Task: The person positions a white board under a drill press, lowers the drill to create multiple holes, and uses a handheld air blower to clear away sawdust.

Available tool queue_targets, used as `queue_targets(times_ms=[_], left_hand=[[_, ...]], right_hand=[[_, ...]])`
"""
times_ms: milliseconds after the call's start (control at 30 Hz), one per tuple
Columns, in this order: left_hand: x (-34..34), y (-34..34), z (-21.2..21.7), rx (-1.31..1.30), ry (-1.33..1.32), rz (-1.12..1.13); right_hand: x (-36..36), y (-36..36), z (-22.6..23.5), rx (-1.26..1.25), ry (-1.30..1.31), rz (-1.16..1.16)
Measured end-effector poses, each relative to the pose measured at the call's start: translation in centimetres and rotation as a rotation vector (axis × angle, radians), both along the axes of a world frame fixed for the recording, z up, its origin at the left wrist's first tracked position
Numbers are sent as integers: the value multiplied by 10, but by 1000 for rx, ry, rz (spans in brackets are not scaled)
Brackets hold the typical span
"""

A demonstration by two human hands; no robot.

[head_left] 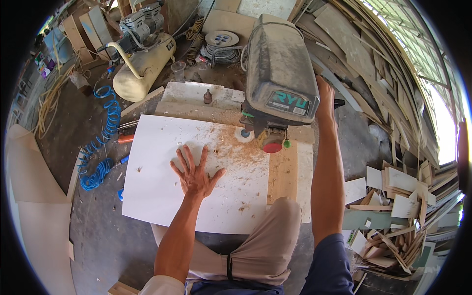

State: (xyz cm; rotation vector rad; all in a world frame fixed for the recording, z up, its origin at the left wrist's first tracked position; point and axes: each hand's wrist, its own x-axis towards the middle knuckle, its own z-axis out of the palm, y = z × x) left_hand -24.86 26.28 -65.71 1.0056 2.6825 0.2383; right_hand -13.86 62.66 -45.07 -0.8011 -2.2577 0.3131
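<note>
My left hand (192, 174) lies flat on a white board (162, 196), fingers spread. The board rests across a low worktable, its front edge over my knees. At its far right stands a dusty black drill press (282, 64) with a red button (273, 147) and a small green button (286, 144) below its head. My right hand (325, 96) is closed round the black feed handle (339, 103) on the machine's right side; its fingers are mostly hidden. Wood shavings (241, 152) are scattered over the board around a round mark with a dark centre (245, 133).
A cream air compressor (142, 69) stands at the far left, near a coiled blue air hose (101, 172). A cable reel (221, 42) sits behind the table. Stacked boards (373, 69) and a heap of wood offcuts (388, 236) line the right. Large panels (37, 196) lean at left.
</note>
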Motion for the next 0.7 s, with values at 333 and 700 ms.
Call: queue_targets(times_ms=[333,700], left_hand=[[0,-1,3,-19,-7,-4],[1,0,7,-41,-23,4]], right_hand=[[52,-114,-53,33,-110,-144],[49,-124,-96,96,44,-171]])
